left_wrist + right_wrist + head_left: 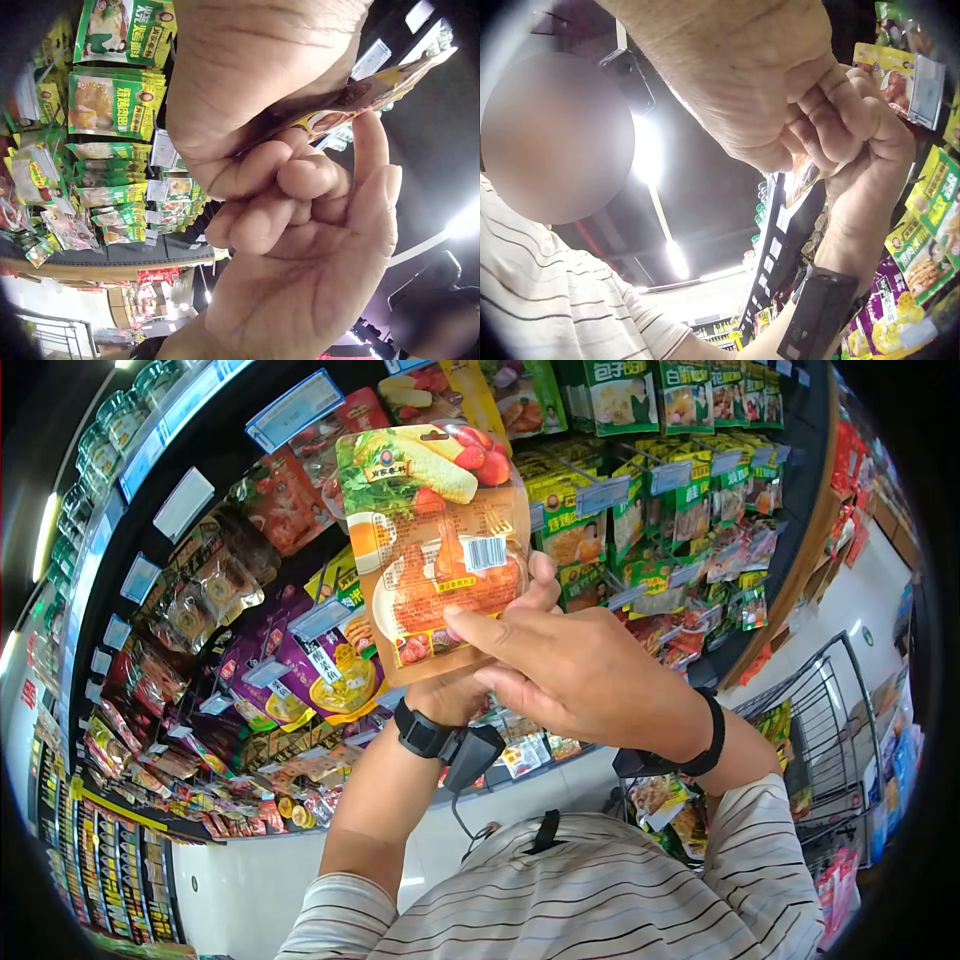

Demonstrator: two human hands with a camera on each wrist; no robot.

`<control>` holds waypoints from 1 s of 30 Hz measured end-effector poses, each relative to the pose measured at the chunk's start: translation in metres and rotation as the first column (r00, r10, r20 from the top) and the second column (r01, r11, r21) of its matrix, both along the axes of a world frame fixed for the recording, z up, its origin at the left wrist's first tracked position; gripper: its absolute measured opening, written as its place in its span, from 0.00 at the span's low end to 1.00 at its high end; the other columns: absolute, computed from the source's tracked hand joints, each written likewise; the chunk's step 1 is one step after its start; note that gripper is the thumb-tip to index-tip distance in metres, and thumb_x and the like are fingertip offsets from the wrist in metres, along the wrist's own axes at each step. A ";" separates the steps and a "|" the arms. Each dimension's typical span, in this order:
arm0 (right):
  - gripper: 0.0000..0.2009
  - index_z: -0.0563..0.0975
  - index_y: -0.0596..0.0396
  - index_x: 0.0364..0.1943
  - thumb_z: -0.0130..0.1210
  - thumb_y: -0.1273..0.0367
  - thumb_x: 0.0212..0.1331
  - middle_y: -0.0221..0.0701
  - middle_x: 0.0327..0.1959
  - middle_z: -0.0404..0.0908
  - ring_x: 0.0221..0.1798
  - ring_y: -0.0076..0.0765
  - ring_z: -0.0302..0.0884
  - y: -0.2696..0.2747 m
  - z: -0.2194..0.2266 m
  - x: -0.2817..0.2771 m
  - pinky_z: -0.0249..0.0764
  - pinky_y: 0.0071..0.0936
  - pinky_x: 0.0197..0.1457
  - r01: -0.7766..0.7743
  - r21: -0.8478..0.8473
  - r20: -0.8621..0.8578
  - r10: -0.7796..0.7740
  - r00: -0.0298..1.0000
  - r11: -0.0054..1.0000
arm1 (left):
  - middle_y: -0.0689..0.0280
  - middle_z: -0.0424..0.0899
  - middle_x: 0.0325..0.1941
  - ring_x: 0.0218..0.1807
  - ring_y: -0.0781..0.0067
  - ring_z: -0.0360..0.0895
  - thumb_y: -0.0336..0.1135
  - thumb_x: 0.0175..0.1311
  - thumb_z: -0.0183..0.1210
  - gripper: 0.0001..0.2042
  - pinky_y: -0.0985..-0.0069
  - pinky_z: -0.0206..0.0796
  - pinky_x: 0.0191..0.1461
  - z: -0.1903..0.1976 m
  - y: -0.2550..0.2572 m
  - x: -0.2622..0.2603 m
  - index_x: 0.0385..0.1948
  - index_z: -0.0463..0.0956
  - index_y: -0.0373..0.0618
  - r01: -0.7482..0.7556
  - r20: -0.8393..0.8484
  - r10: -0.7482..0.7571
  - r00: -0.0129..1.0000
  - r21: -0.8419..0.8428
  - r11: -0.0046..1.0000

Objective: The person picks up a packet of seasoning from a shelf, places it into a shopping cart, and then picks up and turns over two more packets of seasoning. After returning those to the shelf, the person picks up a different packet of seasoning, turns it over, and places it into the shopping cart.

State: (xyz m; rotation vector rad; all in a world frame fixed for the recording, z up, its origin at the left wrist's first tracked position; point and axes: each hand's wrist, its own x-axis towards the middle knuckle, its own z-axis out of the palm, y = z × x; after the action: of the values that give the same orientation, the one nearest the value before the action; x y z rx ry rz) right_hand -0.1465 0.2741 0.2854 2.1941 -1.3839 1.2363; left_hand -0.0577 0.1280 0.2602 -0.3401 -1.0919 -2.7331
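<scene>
A food pouch [440,550] with pictures of corn, strawberries and drumsticks and a white barcode stands upright in front of me, its printed side facing the head camera. My left hand [270,67] grips it from behind near the lower edge, mostly hidden by it in the head view. The extended index finger of my right hand [590,670] touches the lower front of the pouch. In the left wrist view that finger is straight while others on the same hand are curled. Both hands are close together, overlapping at the pouch's lower right.
Shelves behind hold purple packets [325,665], red packs [280,500] and hanging green-and-yellow sachets [690,490] with price tags [295,410]. Jars [115,435] line the upper left. A wire shopping cart [830,720] with goods stands at my right.
</scene>
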 end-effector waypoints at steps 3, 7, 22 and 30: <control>0.24 0.73 0.58 0.58 0.61 0.65 0.58 0.35 0.35 0.82 0.33 0.43 0.83 -0.003 -0.003 -0.005 0.79 0.36 0.33 0.001 -0.054 -0.016 -0.001 1.000 0.999 | 0.66 0.64 0.33 0.36 0.67 0.62 0.56 0.73 0.44 0.26 0.69 0.61 0.45 -0.006 -0.007 -0.008 0.52 0.63 0.36 0.129 -0.045 -0.125 0.991 0.081 0.988; 0.24 0.72 0.56 0.60 0.61 0.65 0.59 0.37 0.35 0.82 0.31 0.45 0.82 -0.003 -0.004 -0.009 0.79 0.37 0.31 0.002 -0.011 -0.005 -0.002 1.000 1.000 | 0.68 0.64 0.37 0.40 0.69 0.63 0.55 0.73 0.46 0.25 0.72 0.61 0.47 -0.026 -0.017 -0.006 0.54 0.63 0.39 -0.404 -0.248 0.333 0.910 -0.713 0.574; 0.29 0.65 0.62 0.64 0.60 0.59 0.66 0.31 0.42 0.81 0.40 0.19 0.79 -0.029 0.031 -0.042 0.76 0.21 0.40 -0.393 0.269 0.613 0.158 0.774 0.879 | 0.66 0.83 0.37 0.36 0.81 0.79 0.42 0.75 0.52 0.12 0.80 0.73 0.44 0.050 -0.038 0.039 0.41 0.72 0.41 -0.741 -0.120 0.862 0.492 -0.577 0.343; 0.14 0.75 0.61 0.52 0.50 0.66 0.71 0.27 0.37 0.83 0.36 0.17 0.77 -0.071 0.003 -0.054 0.76 0.23 0.37 -0.507 0.096 0.801 0.236 0.550 0.856 | 0.66 0.82 0.49 0.49 0.81 0.79 0.41 0.74 0.54 0.18 0.80 0.73 0.52 0.060 -0.016 0.064 0.56 0.73 0.39 -0.543 -0.016 0.769 0.639 -0.718 0.436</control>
State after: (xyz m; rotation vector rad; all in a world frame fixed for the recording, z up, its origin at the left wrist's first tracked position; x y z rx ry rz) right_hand -0.2004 0.2031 0.2881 2.3518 -1.4756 2.5196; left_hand 0.0059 0.1120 0.3201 0.4261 -1.8037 -1.6080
